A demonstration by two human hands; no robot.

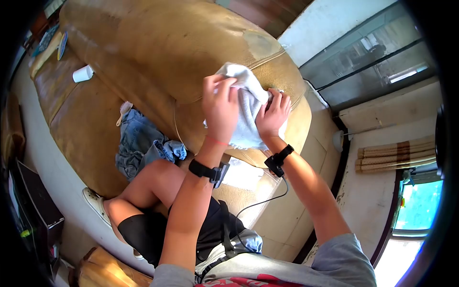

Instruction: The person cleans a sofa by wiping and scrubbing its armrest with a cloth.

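Observation:
A pale bluish-white cloth point(247, 107) with a frayed lower edge hangs in folds between my hands, over the sofa's armrest. My left hand point(221, 106) is closed on its upper left part, fingers curled over the fabric. On the other side, my right hand point(274, 114) grips the cloth's right edge with bent fingers. Part of the fabric is hidden behind both hands. Crumpled blue denim point(143, 143) lies on the seat beside my knee, with a hairbrush point(125, 111) at its top edge.
The brown leather sofa point(138, 52) spreads across the left and middle. A white cup point(83, 73) lies on its side on the seat. A cable point(260, 203) runs from my right wrist strap. At right stand a glass-panelled cabinet point(368, 52) and a curtain point(397, 154) by a bright window.

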